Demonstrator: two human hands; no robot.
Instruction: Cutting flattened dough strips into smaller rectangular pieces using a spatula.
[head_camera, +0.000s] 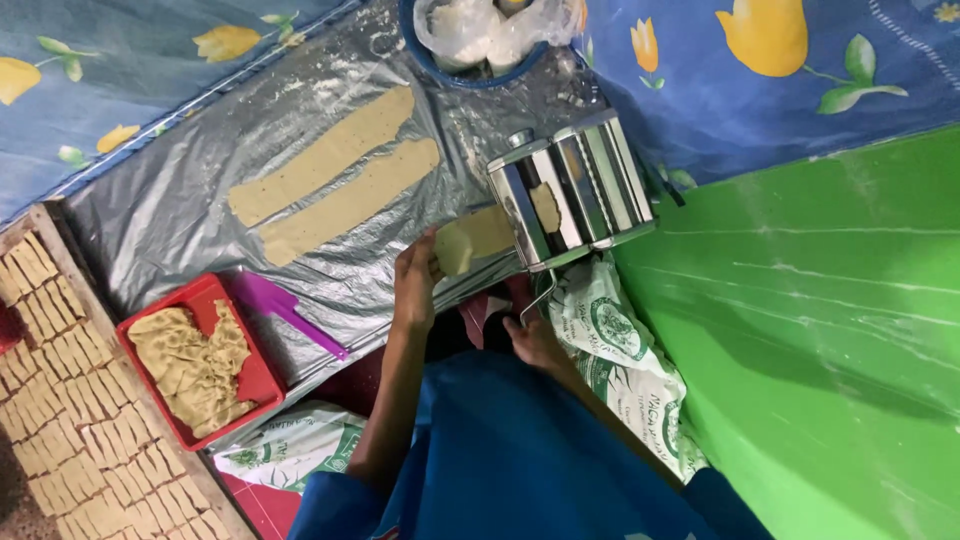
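A flat sheet of yellow dough (472, 240) sticks out of the side of a shiny metal dough roller machine (572, 187). The left hand (416, 280) holds the free end of the sheet, with the fingers curled up and pinching its edge. The right hand (535, 338) is lower down, closed around the thin metal crank handle (537, 297) that hangs under the machine. The machine sits on a grey plastic sheet (160, 215) dusted with white flour. Two long strips of dough (335, 175) lie side by side on that sheet, near the machine. A red tray (255, 375) full of crumpled dough bits sits at the edge of the sheet, and a purple scraper (275, 305) lies just beside it. Next to the tray is a wooden board (75, 420) covered with rows of small cut dough pieces. Above the machine is a blue bowl (425, 55) with plastic bags in it. A green mat (820, 330) lies on the right side.
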